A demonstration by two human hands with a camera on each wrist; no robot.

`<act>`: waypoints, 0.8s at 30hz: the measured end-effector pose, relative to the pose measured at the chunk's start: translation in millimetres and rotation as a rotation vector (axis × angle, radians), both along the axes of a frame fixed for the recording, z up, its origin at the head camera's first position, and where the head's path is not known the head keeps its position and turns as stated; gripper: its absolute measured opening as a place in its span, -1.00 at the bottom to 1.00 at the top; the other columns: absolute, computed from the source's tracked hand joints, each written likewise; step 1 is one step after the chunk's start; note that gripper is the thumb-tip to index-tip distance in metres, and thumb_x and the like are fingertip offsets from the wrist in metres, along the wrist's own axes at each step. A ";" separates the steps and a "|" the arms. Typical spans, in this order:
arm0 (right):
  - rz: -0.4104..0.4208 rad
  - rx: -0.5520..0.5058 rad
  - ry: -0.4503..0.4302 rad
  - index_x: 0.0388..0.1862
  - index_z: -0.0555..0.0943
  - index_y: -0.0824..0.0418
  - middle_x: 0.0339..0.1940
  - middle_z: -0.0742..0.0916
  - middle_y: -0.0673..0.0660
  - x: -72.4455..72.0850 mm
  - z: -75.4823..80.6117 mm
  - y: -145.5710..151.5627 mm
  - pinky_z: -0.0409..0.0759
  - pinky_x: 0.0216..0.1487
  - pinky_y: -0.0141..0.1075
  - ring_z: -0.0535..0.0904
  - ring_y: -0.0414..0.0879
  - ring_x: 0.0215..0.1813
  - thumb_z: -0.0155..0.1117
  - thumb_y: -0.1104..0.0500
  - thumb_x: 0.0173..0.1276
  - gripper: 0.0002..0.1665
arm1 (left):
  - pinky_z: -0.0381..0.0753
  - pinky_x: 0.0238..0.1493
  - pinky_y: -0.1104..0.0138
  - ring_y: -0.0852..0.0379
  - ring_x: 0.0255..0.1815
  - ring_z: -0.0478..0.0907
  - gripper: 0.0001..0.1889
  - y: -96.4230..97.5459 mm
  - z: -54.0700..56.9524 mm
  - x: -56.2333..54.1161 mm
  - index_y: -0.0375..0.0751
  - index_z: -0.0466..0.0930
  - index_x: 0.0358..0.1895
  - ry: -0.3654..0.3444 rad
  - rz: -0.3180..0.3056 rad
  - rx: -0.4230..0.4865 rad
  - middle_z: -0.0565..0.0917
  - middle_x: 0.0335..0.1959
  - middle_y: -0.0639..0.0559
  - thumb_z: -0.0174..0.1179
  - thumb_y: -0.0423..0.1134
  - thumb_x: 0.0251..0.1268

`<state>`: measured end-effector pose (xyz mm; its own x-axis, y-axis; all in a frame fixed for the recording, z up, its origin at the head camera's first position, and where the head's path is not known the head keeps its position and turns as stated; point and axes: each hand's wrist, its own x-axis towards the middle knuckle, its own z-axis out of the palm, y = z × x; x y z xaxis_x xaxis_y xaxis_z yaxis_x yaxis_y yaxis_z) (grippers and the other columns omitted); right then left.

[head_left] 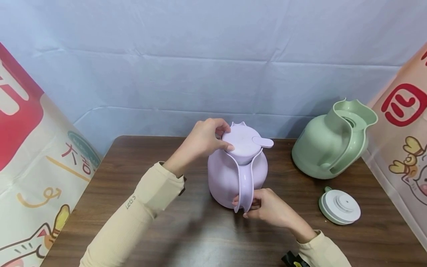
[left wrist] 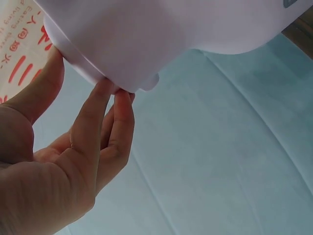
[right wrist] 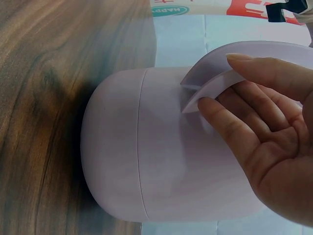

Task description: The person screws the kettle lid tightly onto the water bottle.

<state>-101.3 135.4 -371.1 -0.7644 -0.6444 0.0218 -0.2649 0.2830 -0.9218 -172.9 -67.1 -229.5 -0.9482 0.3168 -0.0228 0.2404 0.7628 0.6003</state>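
A lavender thermal jug stands upright on the wooden table, its handle facing me. On its top sits a round lavender lid with a tab pointing right. My left hand grips the lid's left edge between thumb and fingers; the left wrist view shows the fingertips against the rim. Low on the handle, my right hand holds on, with thumb and fingers about its lower end, as the right wrist view also shows. Whether the lid is seated or loose cannot be told.
To the right stands a green thermal jug with its top uncovered. A green and white lid lies in front of it, white side up. Behind the table hangs a pale blue cloth, with printed sheets at both sides.
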 end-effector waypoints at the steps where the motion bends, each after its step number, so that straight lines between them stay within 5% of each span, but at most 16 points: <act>1: 0.000 0.004 0.004 -0.15 0.62 0.35 -0.19 0.70 0.19 0.0 0.1 0.1 0.57 -0.18 -0.33 0.61 -0.22 -0.16 0.34 0.47 -0.03 -0.63 | 0.38 -0.03 0.32 0.07 -0.05 0.49 -0.60 0.1 -0.2 0.8 -0.17 0.58 -0.14 0.000 0.006 0.005 0.61 -0.24 0.05 0.44 -0.19 -0.12; 8: -0.009 0.042 0.048 -0.16 0.64 0.31 -0.21 0.71 0.14 -0.7 0.6 0.0 0.55 -0.18 -0.35 0.63 -0.10 -0.16 0.37 0.41 -0.03 -0.64 | 0.40 -0.02 0.31 0.08 -0.07 0.46 -0.57 5.0 -1.4 9.2 -0.21 0.56 -0.03 0.014 0.047 -0.005 0.59 -0.17 0.00 0.38 -0.19 -0.03; 16: -0.017 0.044 0.048 -0.17 0.65 0.30 -0.22 0.72 0.12 -0.7 0.6 -0.3 0.55 -0.18 -0.35 0.63 -0.06 -0.17 0.36 0.43 -0.03 -0.64 | 0.38 -0.26 0.35 0.07 -0.30 0.42 -0.55 7.6 -4.1 15.4 -0.23 0.56 -0.07 0.083 0.057 -0.013 0.55 -0.37 -0.02 0.42 -0.16 -0.09; 24: -0.015 0.038 0.044 -0.17 0.64 0.31 -0.22 0.72 0.13 0.1 0.3 -0.4 0.55 -0.18 -0.35 0.63 -0.13 -0.16 0.36 0.42 -0.03 -0.65 | 0.41 -0.17 0.33 0.08 -0.22 0.46 -0.52 5.0 -5.4 12.5 -0.22 0.59 -0.07 0.067 0.070 0.031 0.60 -0.30 0.02 0.45 -0.17 -0.15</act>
